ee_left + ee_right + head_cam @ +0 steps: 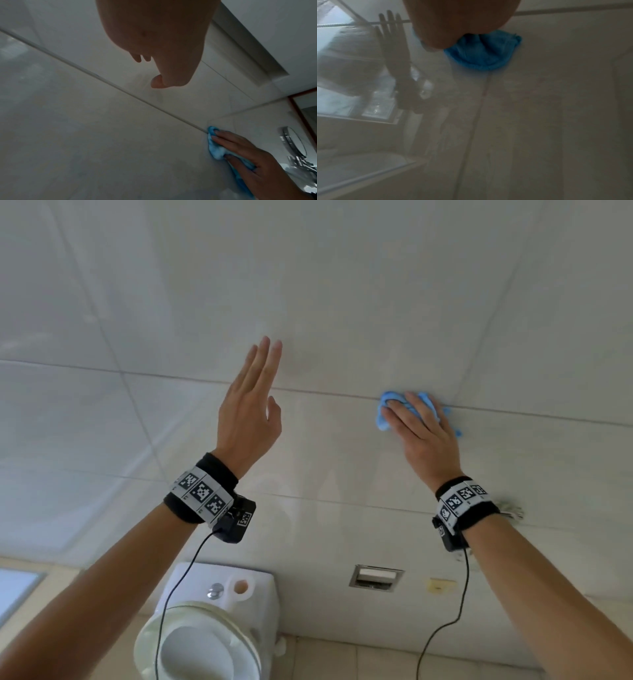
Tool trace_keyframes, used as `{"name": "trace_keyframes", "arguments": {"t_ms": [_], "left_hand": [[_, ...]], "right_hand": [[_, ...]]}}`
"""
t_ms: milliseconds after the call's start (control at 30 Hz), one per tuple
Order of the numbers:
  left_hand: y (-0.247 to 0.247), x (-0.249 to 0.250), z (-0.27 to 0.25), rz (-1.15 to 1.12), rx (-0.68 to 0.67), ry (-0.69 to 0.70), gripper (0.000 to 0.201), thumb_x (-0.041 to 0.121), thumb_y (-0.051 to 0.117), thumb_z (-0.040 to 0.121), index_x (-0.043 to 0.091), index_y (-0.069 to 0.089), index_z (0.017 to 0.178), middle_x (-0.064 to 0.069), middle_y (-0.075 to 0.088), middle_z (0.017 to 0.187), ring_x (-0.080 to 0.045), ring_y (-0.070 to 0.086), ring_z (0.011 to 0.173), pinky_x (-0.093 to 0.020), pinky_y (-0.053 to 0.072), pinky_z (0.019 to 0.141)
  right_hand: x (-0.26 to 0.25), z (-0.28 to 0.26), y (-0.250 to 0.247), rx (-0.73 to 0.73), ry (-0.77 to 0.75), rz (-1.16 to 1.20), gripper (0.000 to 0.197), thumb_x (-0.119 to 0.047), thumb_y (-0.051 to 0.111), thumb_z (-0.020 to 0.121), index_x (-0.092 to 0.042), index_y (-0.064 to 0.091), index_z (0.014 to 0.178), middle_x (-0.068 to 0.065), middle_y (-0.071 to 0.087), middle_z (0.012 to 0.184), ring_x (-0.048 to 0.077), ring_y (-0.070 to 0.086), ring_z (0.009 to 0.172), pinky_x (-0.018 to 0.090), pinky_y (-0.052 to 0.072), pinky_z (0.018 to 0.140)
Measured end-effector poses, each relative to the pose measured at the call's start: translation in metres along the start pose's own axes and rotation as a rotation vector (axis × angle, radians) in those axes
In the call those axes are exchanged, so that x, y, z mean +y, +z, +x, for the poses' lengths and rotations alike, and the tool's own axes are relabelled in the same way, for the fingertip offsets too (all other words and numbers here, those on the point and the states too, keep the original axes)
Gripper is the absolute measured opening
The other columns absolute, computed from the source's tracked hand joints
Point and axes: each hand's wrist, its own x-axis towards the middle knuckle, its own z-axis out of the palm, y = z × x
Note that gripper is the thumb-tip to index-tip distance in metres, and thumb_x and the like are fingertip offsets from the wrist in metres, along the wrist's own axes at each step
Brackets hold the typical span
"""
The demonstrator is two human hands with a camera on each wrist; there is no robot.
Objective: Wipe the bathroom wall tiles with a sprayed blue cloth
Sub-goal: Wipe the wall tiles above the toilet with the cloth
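Note:
The blue cloth [390, 398] is bunched flat against the pale wall tiles [308, 285], right on a horizontal grout line. My right hand [421, 429] lies on it with its fingers straight and spread, pressing it to the wall. In the left wrist view the cloth [216, 148] bulges out past the fingertips [217, 133] and trails under the palm. From the right wrist, the cloth [481, 51] pokes out below the palm [462, 20]. My left hand [253, 405] is raised to the left of the cloth, fingers straight and together, holding nothing.
A white toilet cistern [219, 587] and bowl [198, 642] stand below my left arm. A recessed metal holder [375, 577] sits low in the wall. A window [17, 587] is at the lower left. A chrome fixture [291, 142] and a framed mirror [305, 108] lie to the right.

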Motion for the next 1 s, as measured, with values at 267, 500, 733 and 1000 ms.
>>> {"name": "trace_keyframes", "arguments": {"t_ms": [267,500,733,1000], "left_hand": [[0.043,0.069,0.009,0.002,-0.026,0.031,0.088,-0.005,0.050,0.090,0.021,0.016,0.167,0.002,0.015,0.174,-0.014,0.010,0.161,-0.039,0.034,0.124],[0.057,0.086,0.023,0.134,-0.034,0.035,0.092,-0.007,0.046,0.088,0.021,0.010,0.167,-0.002,0.010,0.175,-0.022,0.005,0.162,-0.044,0.025,0.128],[0.060,0.081,0.028,0.219,-0.057,0.069,0.096,-0.011,0.045,0.085,0.023,0.009,0.168,-0.001,0.007,0.175,-0.020,0.004,0.162,-0.045,0.024,0.129],[0.064,0.074,0.024,0.308,-0.058,0.113,0.096,-0.012,0.044,0.084,0.020,0.010,0.168,-0.003,0.008,0.175,-0.023,0.007,0.162,-0.043,0.023,0.129]], "right_hand": [[0.050,-0.030,-0.036,-0.065,0.124,0.127,0.046,0.007,0.047,0.099,-0.010,0.066,0.137,0.000,0.063,0.144,0.027,0.046,0.143,0.053,0.036,0.120],[0.014,-0.018,-0.015,-0.078,0.229,0.317,0.056,0.016,0.060,0.089,-0.011,0.066,0.137,-0.002,0.060,0.148,0.029,0.046,0.145,0.056,0.041,0.114],[0.058,-0.009,-0.046,0.178,0.210,0.270,0.054,0.015,0.055,0.093,-0.007,0.061,0.142,0.008,0.055,0.149,0.031,0.043,0.140,0.055,0.039,0.117],[0.145,-0.036,-0.078,0.548,0.489,0.033,0.045,0.015,0.053,0.097,0.000,0.063,0.138,0.016,0.059,0.145,0.034,0.044,0.138,0.045,0.036,0.120]]}}
